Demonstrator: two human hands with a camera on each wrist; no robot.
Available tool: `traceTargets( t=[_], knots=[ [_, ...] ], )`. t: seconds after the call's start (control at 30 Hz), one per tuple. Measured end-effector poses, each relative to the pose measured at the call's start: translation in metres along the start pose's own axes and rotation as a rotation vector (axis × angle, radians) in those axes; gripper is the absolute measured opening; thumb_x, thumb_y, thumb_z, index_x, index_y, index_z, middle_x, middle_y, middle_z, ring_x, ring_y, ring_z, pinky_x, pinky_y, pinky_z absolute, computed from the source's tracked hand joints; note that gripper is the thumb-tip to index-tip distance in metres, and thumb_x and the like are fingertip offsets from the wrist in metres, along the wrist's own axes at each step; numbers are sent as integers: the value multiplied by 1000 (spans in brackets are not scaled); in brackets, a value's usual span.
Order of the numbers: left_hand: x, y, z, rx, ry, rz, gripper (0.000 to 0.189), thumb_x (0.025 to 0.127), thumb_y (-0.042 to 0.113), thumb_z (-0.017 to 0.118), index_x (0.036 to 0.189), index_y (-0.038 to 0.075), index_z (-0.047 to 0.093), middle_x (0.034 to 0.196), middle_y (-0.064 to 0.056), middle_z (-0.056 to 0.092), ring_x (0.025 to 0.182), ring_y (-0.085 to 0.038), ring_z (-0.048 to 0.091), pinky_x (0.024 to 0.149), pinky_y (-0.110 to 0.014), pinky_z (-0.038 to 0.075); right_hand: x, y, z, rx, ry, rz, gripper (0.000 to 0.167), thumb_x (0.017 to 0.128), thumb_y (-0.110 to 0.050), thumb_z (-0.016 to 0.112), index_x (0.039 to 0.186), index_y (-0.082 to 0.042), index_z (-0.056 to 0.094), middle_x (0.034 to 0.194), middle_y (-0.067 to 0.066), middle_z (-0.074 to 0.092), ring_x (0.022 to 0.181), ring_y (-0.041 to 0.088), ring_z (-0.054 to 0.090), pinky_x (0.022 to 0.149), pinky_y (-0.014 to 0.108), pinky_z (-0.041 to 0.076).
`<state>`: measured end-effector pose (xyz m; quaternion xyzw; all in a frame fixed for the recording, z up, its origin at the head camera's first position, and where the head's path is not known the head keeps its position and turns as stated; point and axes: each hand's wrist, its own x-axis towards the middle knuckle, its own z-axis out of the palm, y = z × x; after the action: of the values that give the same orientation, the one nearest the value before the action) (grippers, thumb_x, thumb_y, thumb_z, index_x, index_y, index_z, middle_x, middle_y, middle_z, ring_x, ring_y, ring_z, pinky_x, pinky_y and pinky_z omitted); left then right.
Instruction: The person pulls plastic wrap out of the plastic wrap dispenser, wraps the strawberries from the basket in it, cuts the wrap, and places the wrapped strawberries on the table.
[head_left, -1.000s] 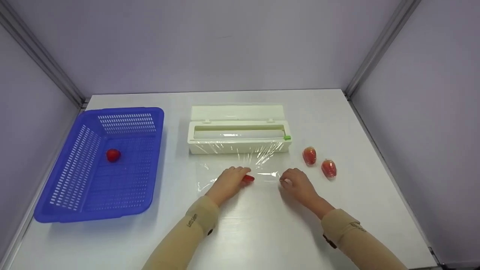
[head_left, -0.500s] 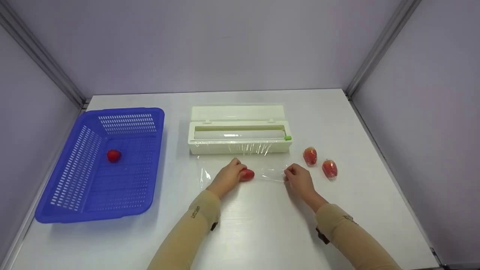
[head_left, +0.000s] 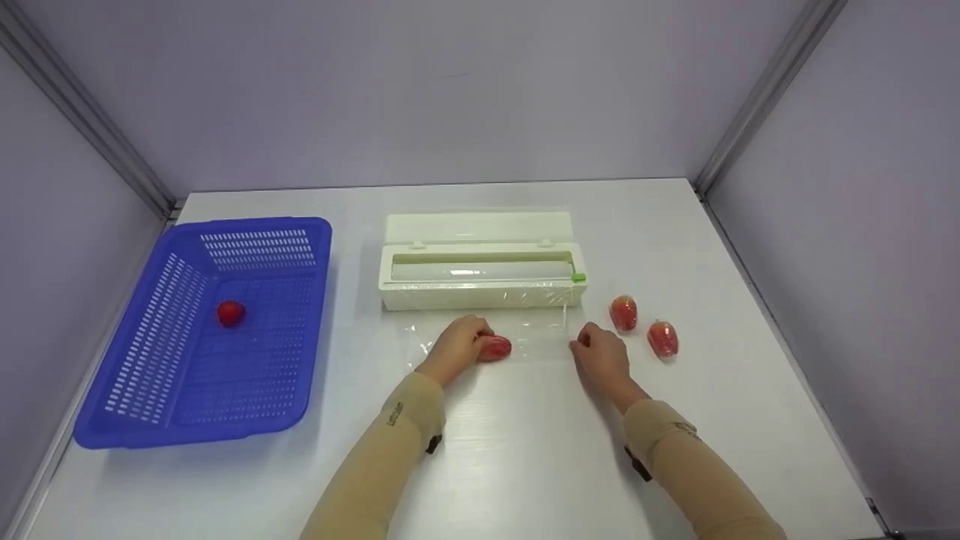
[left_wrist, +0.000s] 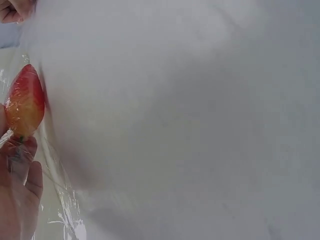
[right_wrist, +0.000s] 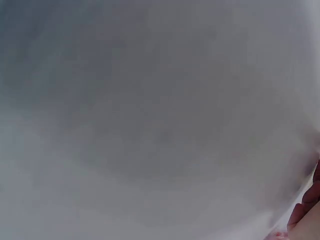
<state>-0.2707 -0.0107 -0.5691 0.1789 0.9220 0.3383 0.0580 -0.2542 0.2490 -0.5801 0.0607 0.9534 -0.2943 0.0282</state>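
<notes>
Fingers (head_left: 480, 328) of my left hand (head_left: 452, 350) are grasping a red-and-yellow fruit (head_left: 498, 347) just below the centre of the frame, where it is lying on its side over the bench (head_left: 510, 465). Clear cling film (head_left: 536, 334) is spreading around it, and in the left wrist view that film is glinting across both the fruit and my fingers, with the stem end pointing towards my hand. My right hand (head_left: 604, 358) is resting to the right of the fruit, its fingers bending inward at the film's right edge; whether they are pinching the film I cannot tell. In the right wrist view those fingers are showing only at the lower right edge.

Above my hands, a white film dispenser (head_left: 480, 250) is standing with its lid (head_left: 478, 226) leaning back, a roll (head_left: 480, 271) lying inside and a green slider (head_left: 578, 277) sitting at its right end. Film is hanging over its front. Right of centre, two film-covered fruits (head_left: 623, 313) (head_left: 663, 339) are lying near each other. On the left side, a blue basket (head_left: 187, 437) is holding a round red fruit (head_left: 230, 313). Tan sleeves (head_left: 379, 454) are covering my forearms.
</notes>
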Motion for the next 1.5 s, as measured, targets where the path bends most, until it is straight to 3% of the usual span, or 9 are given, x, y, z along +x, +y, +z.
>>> traceTargets(
  t=[0.2,0.27,0.43,0.53,0.77,1.03,1.23,1.4,1.5],
  knots=[
    [0,-1,0,-59,37,-57,12,88,15,60,94,7,67,99,-5,61,97,-21,59,90,-35,47,-6,-2,-5,-24,62,-30,11,91,-19,54,92,-9,59,85,6,60,79,22,53,73,35,46],
    [0,-2,-1,-58,55,-66,13,87,16,61,94,7,68,99,-4,60,96,-20,60,90,-35,48,-12,-13,-1,-21,64,-123,12,91,-18,53,96,-9,60,90,6,61,86,22,56,80,38,48],
    [-1,-4,-3,-45,90,-55,20,86,18,63,102,7,65,96,-5,63,92,-20,61,86,-35,49,-29,-47,22,6,-4,-483,22,88,-11,55,109,-6,61,111,10,62,110,27,55,98,43,43],
    [-2,-4,-5,-74,100,-74,26,86,19,64,108,7,60,94,-6,64,88,-20,61,82,-35,50,-33,-64,35,19,-56,-580,30,88,-8,56,118,-3,59,123,13,58,119,30,51,103,44,39],
    [-6,-5,-5,-96,136,-80,19,86,20,64,99,8,58,94,-6,67,89,-21,62,81,-35,51,-27,-81,50,-26,-124,-545,40,89,-6,52,129,-2,52,131,14,54,124,31,48,106,43,37],
    [-12,-11,-9,-57,155,-62,14,90,10,55,103,8,59,103,-8,67,99,-24,63,88,-37,50,-19,-91,57,-147,-63,-567,37,86,-14,62,122,-5,57,119,10,59,113,28,55,98,41,45],
    [-35,-22,-23,71,201,-85,19,92,28,55,99,11,61,93,-2,67,85,-18,63,75,-34,52,-19,-101,59,-201,-64,-537,27,83,-17,67,107,-7,58,107,6,59,103,24,58,91,37,49],
    [-57,-37,-33,115,124,-119,39,81,41,67,106,11,62,99,-3,65,92,-20,61,81,-38,50,-18,-103,58,-227,-74,-493,30,80,-19,71,103,-10,55,103,4,60,96,22,57,86,38,50],
    [-67,-46,-35,162,103,-108,37,78,34,72,103,8,63,101,-4,63,97,-22,60,86,-38,49,-17,-102,59,-248,-61,-492,32,78,-15,71,105,-10,55,104,4,60,96,23,58,84,38,51]
  ],
)
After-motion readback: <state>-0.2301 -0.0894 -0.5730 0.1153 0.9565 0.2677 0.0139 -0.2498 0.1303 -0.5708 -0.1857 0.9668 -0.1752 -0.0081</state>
